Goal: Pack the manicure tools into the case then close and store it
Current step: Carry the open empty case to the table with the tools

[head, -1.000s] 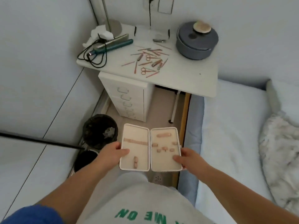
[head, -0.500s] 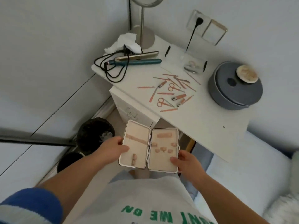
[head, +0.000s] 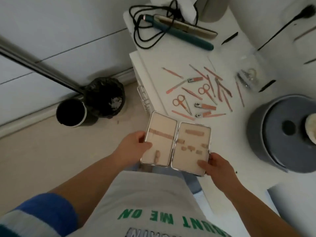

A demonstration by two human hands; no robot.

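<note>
I hold an open manicure case (head: 176,142), beige inside with pink elastic straps and no tools in it, flat in front of me at the near edge of a white table (head: 227,161). My left hand (head: 133,146) grips its left half, thumb on the lining. My right hand (head: 216,164) grips the lower right corner. Several pink manicure tools (head: 201,93) lie scattered on the table just beyond the case: two scissors (head: 181,101), nail clippers (head: 204,106), files and pushers.
A teal hair straightener (head: 181,33) with a black cord lies at the table's far end. A grey round lidded box (head: 287,134) stands at the right. A small clear bag (head: 247,78) sits by the tools. Two black bins (head: 104,96) stand on the floor at left.
I have moved closer to the table; the view now looks down on it. The open case, held in both hands, has come up to the table's near edge beside the tools.
</note>
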